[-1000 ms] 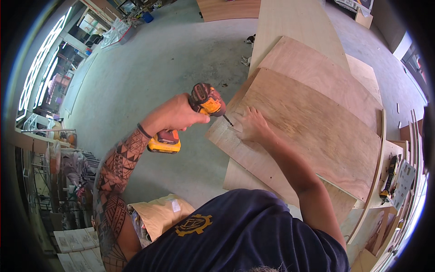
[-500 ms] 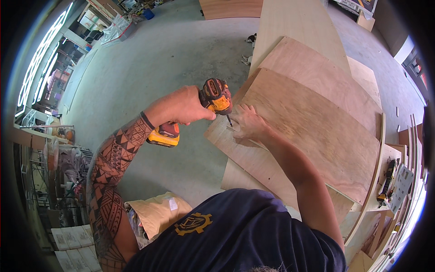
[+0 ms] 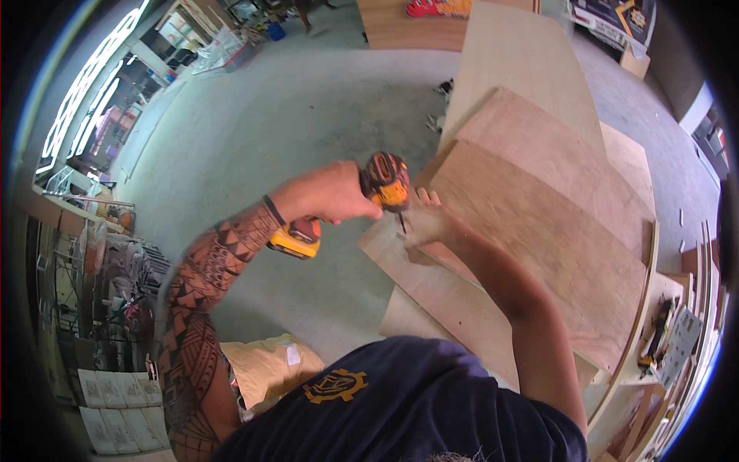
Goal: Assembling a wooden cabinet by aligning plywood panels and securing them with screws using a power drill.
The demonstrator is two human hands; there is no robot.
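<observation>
My left hand [image 3: 331, 194] grips a yellow and black cordless drill [image 3: 385, 182], its bit pointing down at the left edge of a plywood sheet [image 3: 539, 246]. Its yellow battery base [image 3: 295, 239] hangs below my wrist. My right hand [image 3: 426, 223] rests on the plywood right beside the bit, fingers pinched together at the tip; whether it holds a screw is too small to tell. Several plywood sheets lie stacked and overlapping under my right arm.
Grey concrete floor [image 3: 292, 131] spreads to the left. A longer pale board [image 3: 523, 54] runs away at the top. Shelving with clutter stands at far left [image 3: 92, 292]. Tools lie on a narrow bench [image 3: 662, 331] at right. A tan bag [image 3: 269, 366] sits by my leg.
The drill and my left hand have shifted right and a little lower, closer to the plywood edge. My right hand stays on the sheet beside the bit.
</observation>
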